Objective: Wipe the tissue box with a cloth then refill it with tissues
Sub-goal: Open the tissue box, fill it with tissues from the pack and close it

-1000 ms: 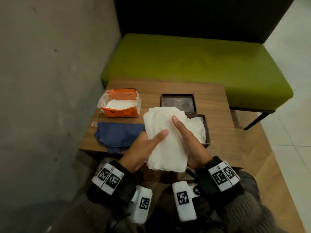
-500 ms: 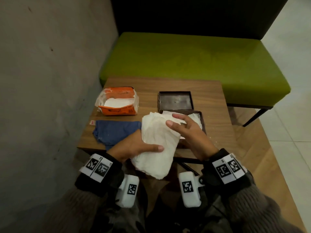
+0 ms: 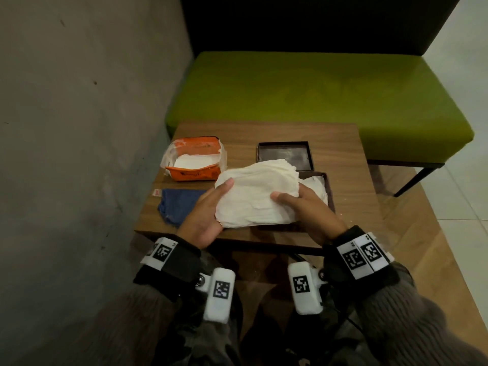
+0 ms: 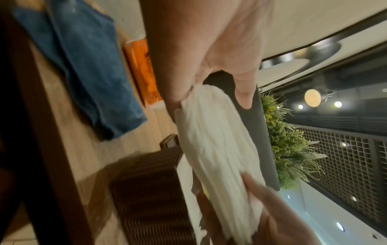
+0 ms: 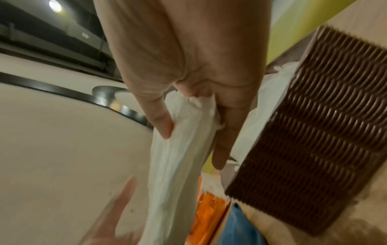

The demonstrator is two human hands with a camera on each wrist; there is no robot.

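I hold a thick stack of white tissues (image 3: 254, 195) flat above the table's near side, just left of the open dark brown tissue box (image 3: 328, 191). My left hand (image 3: 208, 207) grips its left end, thumb on top, and in the left wrist view pinches the tissue stack (image 4: 217, 149). My right hand (image 3: 298, 204) grips the right end; the right wrist view shows thumb and fingers clamping the tissue stack (image 5: 180, 149) beside the ribbed box wall (image 5: 314, 149). More tissues lie inside the box. The box lid (image 3: 284, 155) lies behind it. The blue cloth (image 3: 177, 206) lies at the left.
An opened orange tissue pack (image 3: 195, 161) sits at the table's back left. The small wooden table (image 3: 343, 154) stands against a grey wall (image 3: 79, 128), with a green bench (image 3: 317, 93) behind it. A small red-and-white label (image 3: 157, 193) lies by the cloth.
The stack has turned from hanging lengthwise toward me to lying sideways and flatter over the table. My left hand slid to its left end, my right hand to its right end.
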